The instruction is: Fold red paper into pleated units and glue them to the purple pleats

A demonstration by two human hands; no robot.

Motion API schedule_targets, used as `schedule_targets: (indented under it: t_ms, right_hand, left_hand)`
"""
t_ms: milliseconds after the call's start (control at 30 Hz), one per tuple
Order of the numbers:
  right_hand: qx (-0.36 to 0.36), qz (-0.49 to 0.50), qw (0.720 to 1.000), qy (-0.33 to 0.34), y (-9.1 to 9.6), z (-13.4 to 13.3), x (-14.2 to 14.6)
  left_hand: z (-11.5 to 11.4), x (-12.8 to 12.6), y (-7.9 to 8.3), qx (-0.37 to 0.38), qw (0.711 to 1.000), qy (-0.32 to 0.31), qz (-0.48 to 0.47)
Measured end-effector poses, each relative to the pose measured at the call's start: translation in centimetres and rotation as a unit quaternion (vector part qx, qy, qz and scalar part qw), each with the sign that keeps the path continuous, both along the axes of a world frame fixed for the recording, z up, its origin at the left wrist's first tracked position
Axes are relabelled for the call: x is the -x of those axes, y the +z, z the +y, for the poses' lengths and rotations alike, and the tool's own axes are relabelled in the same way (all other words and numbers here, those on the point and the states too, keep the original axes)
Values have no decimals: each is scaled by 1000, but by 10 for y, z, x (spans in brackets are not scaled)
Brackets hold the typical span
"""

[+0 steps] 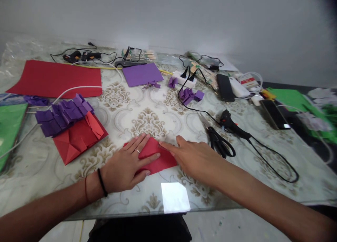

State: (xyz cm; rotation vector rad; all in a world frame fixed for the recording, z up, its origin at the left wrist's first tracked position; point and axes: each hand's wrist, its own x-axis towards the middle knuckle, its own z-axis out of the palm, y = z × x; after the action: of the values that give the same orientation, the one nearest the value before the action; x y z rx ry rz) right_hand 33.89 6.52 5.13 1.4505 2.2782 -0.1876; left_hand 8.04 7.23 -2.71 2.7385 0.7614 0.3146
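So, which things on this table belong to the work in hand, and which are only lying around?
Seem to belong:
red paper under the left hand and right hand
folded red piece and purple strip at left, perhaps
scissors and nearest glue gun, perhaps, though not held

Probably just lying about:
phone at right
white gadget left of it
clear plastic at far left

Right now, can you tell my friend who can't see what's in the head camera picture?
A person's left hand lies spread on a red sheet on a patterned table, while the right hand touches it. Black-handled scissors and a black glue gun lie to the right; folded purple paper and folded red paper lie to the left.
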Motion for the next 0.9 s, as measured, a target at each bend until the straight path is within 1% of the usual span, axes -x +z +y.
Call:
schedule_targets:
  t_ms: [133, 300, 367, 433, 500, 567, 667, 767, 833, 900]
  right_hand:
    - [-10, -2, 1000, 1, -1, -13, -15]
    - [-15, 19, 1000, -3, -4, -26, -43]
    - [-6, 32, 999, -3, -3, -29, -52]
    - [0, 41, 999, -6, 0, -30, -55]
    - [-2, 59, 998, -10, 4, -28, -49]
    - [9, 74, 997, -13, 7, -23, -36]
    - [49, 52, 997, -18, 10, -12, -10]
    - [53, 52, 997, -20, 10, 1, 9]
    - [57, 51, 997, -16, 9, 5, 15]
    - [66, 37, 997, -15, 8, 6, 14]
  left_hand:
    - [1, 0, 1, 7, 1000, -4, -7]
    - [1, 1, 5, 10, 1000, -11, -3]
    - [1, 1, 5, 2, 1000, -18, 4]
    - [1, 1, 5, -6, 1000, -27, 13]
    - [1, 1, 4, -13, 999, -30, 19]
    - [1, 0, 3, -20, 999, -27, 17]
    - [0, 0, 3, -26, 999, -27, 12]
    - [0, -1, 5, -25, 999, -31, 10]
    - [1, -1, 7, -22, 999, -33, 11]
    - [2, -1, 8, -19, 999, -33, 13]
